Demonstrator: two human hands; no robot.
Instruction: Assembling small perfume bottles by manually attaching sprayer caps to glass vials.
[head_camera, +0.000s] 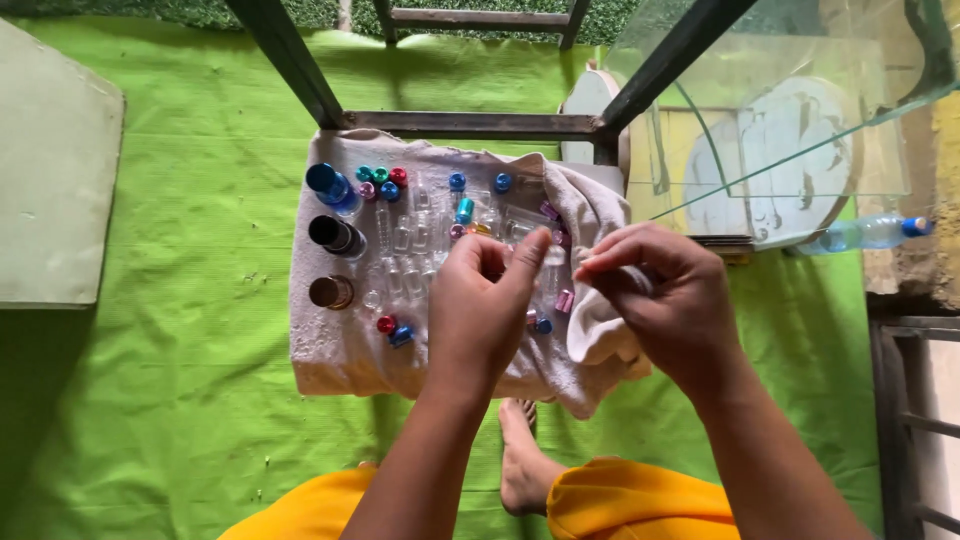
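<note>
seated above a white towel (330, 345) strewn with small clear vials (400, 270) and coloured caps (380, 180): left hand (480, 300) pinching a clear vial (553, 256), upright-ish, against right hand (665, 300), fingers bunching a towel fold (600, 340).

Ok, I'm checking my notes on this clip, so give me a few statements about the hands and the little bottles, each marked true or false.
1. The left hand and right hand are together above the white towel. True.
2. The towel lies on a red cloth. False: it lies on a green cloth.
3. Three larger bottles stand in a column at the towel's left side. True.
4. The right hand pinches a fold of the towel. True, as far as the view shows.
5. The small caps are all one colour. False: blue, teal, red and pink ones show.
</note>
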